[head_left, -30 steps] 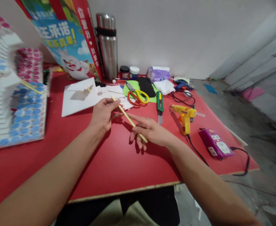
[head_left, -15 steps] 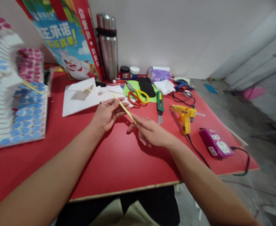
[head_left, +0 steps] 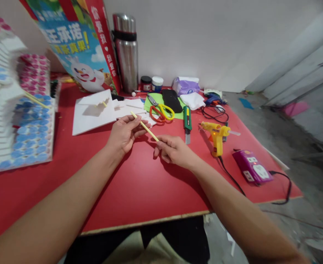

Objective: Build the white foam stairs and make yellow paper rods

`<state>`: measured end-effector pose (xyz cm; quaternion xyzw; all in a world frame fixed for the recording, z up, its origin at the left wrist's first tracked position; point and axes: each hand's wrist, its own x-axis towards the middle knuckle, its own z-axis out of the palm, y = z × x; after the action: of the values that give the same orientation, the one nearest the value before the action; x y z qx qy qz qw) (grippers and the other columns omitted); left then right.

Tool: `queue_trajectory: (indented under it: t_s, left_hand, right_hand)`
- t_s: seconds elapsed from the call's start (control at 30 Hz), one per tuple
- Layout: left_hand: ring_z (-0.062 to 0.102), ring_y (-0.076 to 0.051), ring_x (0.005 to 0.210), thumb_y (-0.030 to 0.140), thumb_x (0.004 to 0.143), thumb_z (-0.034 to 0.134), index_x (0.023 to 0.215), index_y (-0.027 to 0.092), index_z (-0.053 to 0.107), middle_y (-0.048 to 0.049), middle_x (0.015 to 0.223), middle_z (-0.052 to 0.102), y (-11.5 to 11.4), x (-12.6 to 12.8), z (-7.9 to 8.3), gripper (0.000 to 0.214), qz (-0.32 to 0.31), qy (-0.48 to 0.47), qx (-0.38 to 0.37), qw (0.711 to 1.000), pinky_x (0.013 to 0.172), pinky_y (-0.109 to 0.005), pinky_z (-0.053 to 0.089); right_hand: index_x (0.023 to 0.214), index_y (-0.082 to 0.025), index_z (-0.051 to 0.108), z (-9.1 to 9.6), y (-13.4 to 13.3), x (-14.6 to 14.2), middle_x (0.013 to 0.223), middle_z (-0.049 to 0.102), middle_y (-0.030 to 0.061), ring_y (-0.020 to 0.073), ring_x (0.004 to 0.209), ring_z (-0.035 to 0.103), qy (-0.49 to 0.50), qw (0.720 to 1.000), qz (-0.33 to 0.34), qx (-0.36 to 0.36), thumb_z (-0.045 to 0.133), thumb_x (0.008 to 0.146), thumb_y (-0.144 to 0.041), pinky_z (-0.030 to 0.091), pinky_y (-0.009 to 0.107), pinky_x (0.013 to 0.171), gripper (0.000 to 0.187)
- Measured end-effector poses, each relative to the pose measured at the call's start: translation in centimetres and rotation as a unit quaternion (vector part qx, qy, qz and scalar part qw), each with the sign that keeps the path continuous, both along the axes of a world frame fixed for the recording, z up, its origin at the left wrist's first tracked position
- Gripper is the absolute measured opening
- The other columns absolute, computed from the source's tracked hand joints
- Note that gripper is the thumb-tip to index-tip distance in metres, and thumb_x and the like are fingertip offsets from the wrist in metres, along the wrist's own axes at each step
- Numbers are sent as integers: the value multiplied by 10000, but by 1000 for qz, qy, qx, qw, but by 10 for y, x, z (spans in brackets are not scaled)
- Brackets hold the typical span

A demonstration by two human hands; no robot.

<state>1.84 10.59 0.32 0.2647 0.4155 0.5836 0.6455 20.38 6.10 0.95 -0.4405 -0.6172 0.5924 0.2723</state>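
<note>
A thin, pale yellow stick slants above the red table, held at both ends. The left hand pinches near its far end, and the right hand closes its fingertips on the near end. Behind them, a poster shows Chinese writing, where 承诺 is readable.

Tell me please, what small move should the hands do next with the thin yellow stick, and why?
Probably keep the left hand pinched on the yellow stick, and let the right hand let go and reach for the glue gun. Both hands now grip the stick, tilted above the red table; the glue gun lies on the right hand's side, and its light seems on.
</note>
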Motion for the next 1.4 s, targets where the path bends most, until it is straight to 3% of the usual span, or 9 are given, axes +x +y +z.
queue_trajectory:
  t_s: [0.17, 0.4, 0.53, 0.67, 0.77, 0.9, 1.1, 1.23, 1.4]
  left_hand:
    - [758, -178, 717, 140, 847, 760, 845, 138, 612, -50, 754, 746, 0, 0, 1, 148, 7, 3, -3, 1000, 695, -298, 635]
    - [775, -183, 825, 121, 909, 676, 974, 113, 700, -98, 873, 785, -2, 1, 1, 70, -76, -39, 38, 996, 786, -300, 636]
    - [781, -198, 842, 123, 894, 695, 917, 121, 693, -95, 863, 786, -4, 3, -1, 24, -79, -39, 43, 995, 771, -302, 639]
    - [785, -222, 837, 145, 854, 755, 872, 119, 673, -104, 857, 784, -3, 4, -3, 88, -57, -16, 29, 998, 740, -318, 648]
    - [785, -220, 812, 133, 843, 764, 852, 112, 668, -108, 845, 782, -4, 5, -1, 98, -44, -2, 24, 999, 711, -301, 647]
    - [778, -199, 755, 97, 861, 721, 827, 98, 664, -104, 793, 777, -6, 8, 1, 66, -22, 6, 11, 1000, 664, -264, 637]
    - [773, -193, 734, 118, 845, 744, 820, 107, 649, -98, 790, 778, -6, 8, 0, 99, -10, 21, 0, 1000, 644, -254, 626]
    - [775, -190, 753, 116, 864, 726, 818, 110, 642, -93, 779, 776, -6, 7, 0, 96, -31, 5, 9, 999, 639, -238, 618]
    - [786, -219, 883, 145, 932, 655, 979, 109, 699, -125, 919, 799, -9, 7, 3, 74, -111, -38, 43, 992, 703, -264, 631]
  right_hand:
    - [1093, -150, 674, -1, -2, -2, 660, 623, -21, 71, 481, 437, -11, 999, -21, 28, 523, 995, -303, 334, 192, 469, 237]
    - [1113, -126, 685, 14, 3, 10, 650, 446, -71, 26, 435, 182, 190, 960, -1, -204, 628, 945, -280, 123, 166, 380, 235]
    - [1109, -110, 701, 17, 6, 15, 655, 411, -74, 19, 457, 151, 221, 944, 26, -244, 652, 937, -278, 92, 153, 385, 246]
    - [1040, -135, 669, 11, 3, 6, 612, 464, -72, 26, 412, 207, 135, 977, -20, -164, 627, 949, -346, 155, 174, 381, 234]
    - [894, -171, 617, 5, 0, 0, 597, 494, -65, 48, 409, 336, 21, 998, -36, -40, 563, 977, -350, 258, 197, 410, 204]
    - [827, -174, 597, 1, -1, -1, 615, 533, -42, 84, 526, 502, -97, 988, -19, 121, 512, 1009, -343, 374, 223, 544, 263]
    - [1052, -158, 661, 0, -1, 0, 646, 559, -38, 112, 601, 555, -134, 972, -17, 190, 493, 1027, -323, 401, 241, 621, 236]
    - [887, -170, 598, 3, -2, -1, 583, 488, -64, 81, 492, 460, -77, 990, -9, 114, 490, 1019, -317, 349, 221, 523, 225]
    - [1001, -172, 585, 14, -1, 5, 599, 403, -96, 42, 400, 245, 93, 988, -6, -124, 539, 993, -357, 154, 196, 403, 191]
